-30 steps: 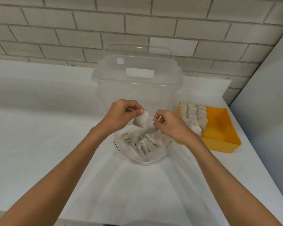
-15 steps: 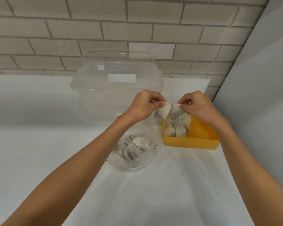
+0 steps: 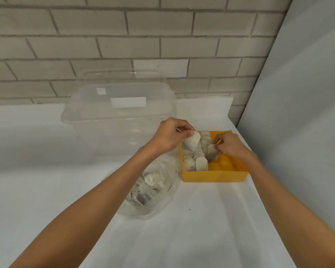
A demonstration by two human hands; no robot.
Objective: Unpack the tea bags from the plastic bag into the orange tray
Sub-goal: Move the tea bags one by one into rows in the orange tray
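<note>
The orange tray [image 3: 215, 176] stands on the white table at the right, with two rows of pale tea bags [image 3: 200, 163] standing along its left half. My left hand [image 3: 171, 135] pinches one tea bag [image 3: 191, 143] above the tray's left edge. My right hand [image 3: 231, 145] is inside the tray and pinches a second tea bag [image 3: 212, 151], held low beside the rows. The clear plastic bag [image 3: 153, 192] lies open on the table to the left of the tray, under my left forearm, with several tea bags in it.
A large clear plastic tub [image 3: 116, 117] with its lid leaning behind it stands at the back, close to the bag and tray. A brick wall runs behind, and a grey panel [image 3: 302, 113] closes the right side next to the tray.
Both hands carried a tea bag each from over the plastic bag rightward to the tray. The right hand has gone down into the tray with its bag.
</note>
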